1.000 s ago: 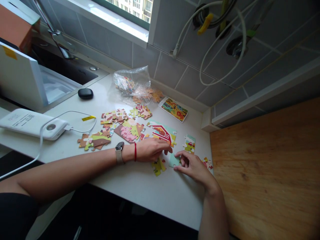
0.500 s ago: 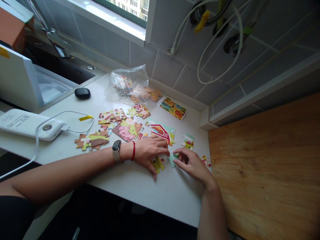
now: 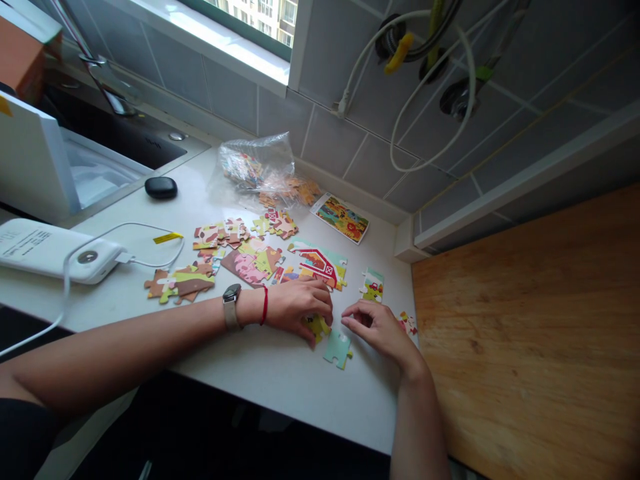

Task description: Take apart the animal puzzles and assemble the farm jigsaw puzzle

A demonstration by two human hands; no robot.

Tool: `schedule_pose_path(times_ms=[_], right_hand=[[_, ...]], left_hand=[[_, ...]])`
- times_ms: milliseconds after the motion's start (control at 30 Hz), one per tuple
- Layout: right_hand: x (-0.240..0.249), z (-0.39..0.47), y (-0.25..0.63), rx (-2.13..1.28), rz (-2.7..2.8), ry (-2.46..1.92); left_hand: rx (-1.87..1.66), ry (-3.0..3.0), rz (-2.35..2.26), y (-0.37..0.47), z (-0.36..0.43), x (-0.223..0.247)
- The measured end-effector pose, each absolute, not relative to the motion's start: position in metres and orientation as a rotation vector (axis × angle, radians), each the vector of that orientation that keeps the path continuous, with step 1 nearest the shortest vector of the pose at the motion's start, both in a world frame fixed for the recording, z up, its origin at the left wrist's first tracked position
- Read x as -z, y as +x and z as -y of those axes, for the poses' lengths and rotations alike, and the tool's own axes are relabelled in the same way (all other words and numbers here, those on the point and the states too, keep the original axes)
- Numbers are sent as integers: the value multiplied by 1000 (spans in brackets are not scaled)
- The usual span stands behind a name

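My left hand point(image 3: 301, 308), with a watch and a red cord at the wrist, curls its thumb and fingers around a yellow-green puzzle piece point(image 3: 318, 327) lying on the counter. Just below it a light-blue puzzle piece point(image 3: 337, 349) lies flat, touched by neither hand. To its upper right hovers my right hand point(image 3: 373, 327), holding nothing, thumb and index tips slightly apart. Beyond my left hand lies a joined section with a red barn point(image 3: 320, 263). A piece with a red vehicle point(image 3: 373, 285) sits above my right hand, and another piece point(image 3: 407, 323) lies right of it.
More puzzle sections point(image 3: 255, 260) spread to the left. Behind are a clear plastic bag point(image 3: 255, 160) of pieces and a picture card point(image 3: 343, 217). A white power bank point(image 3: 60, 250) with cable, a black case point(image 3: 161, 187) and a sink are left; a wooden board point(image 3: 525, 320) is right.
The light-blue piece has moved down toward the counter's front edge and left my right hand's fingers. My left hand's fingers have drawn in around the yellow-green piece.
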State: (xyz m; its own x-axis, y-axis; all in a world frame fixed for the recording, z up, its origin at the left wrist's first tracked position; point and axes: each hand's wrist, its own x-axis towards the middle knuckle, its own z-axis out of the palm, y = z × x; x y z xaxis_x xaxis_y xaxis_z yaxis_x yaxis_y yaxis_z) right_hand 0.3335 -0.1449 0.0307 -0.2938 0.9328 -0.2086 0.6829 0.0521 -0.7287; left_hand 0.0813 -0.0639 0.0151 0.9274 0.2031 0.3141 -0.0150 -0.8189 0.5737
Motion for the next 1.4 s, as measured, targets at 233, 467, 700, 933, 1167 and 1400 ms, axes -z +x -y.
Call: schedule_pose_path(times_ms=[233,467,700,933,1167,1400], right_hand=[[-27,144,325,-1110,1968,-1532],[-30,145,310,-1058,2082,-1506],[-31,146,293,-969,2140,-1535],[-34,148,297,-1021,2114,-1519],[-34,149,296,-1052,2140,-1481],[-32,150,298,-1104,2062,-1535]], left_hand=[[-466,2347,-77,83,70,-10],[-657,2334,-218,76,62,-26],[-933,2160,-527,78,56,-27],[-895,2258,-553,78,55,-14],[-865,2245,-566,78,55,-15],[-879,2253,-566,78,54,-13]])
